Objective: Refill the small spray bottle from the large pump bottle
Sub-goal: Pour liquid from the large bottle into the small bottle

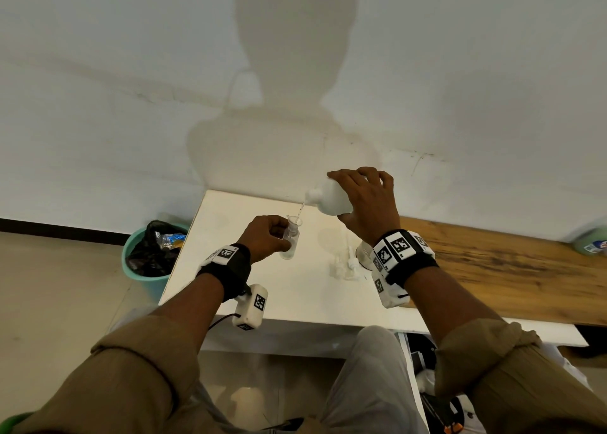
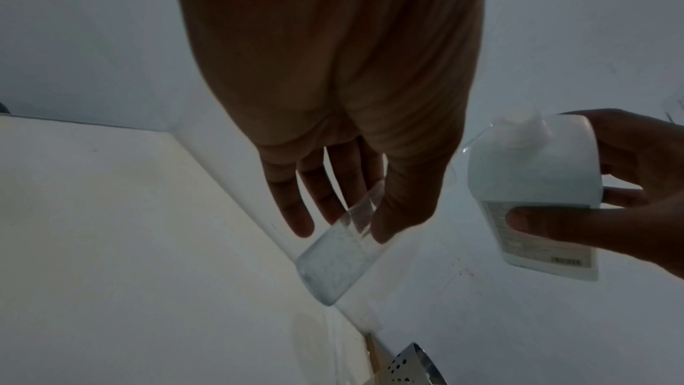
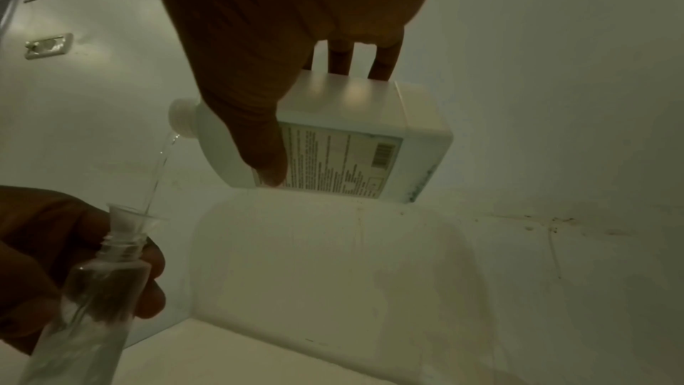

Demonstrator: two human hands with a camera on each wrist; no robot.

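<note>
My left hand [image 1: 266,238] grips the small clear spray bottle [image 1: 290,241] above the white table [image 1: 295,295], tilted a little; a small clear funnel [image 1: 293,220] sits in its neck. My right hand [image 1: 364,203] holds the large white bottle [image 1: 331,197], its pump removed, tipped on its side with the neck to the left. A thin clear stream [image 3: 161,169] runs from that neck into the funnel [image 3: 129,218]. The small bottle [image 2: 336,256] holds bubbly liquid low down. The large bottle's label [image 3: 340,163] faces the right wrist view.
The removed pump and spray heads [image 1: 345,266] lie on the table behind my right wrist, by a perforated metal cup [image 2: 410,365]. A teal bin [image 1: 151,259] with a black liner stands left of the table. A wooden board [image 1: 499,266] extends right. The wall is close behind.
</note>
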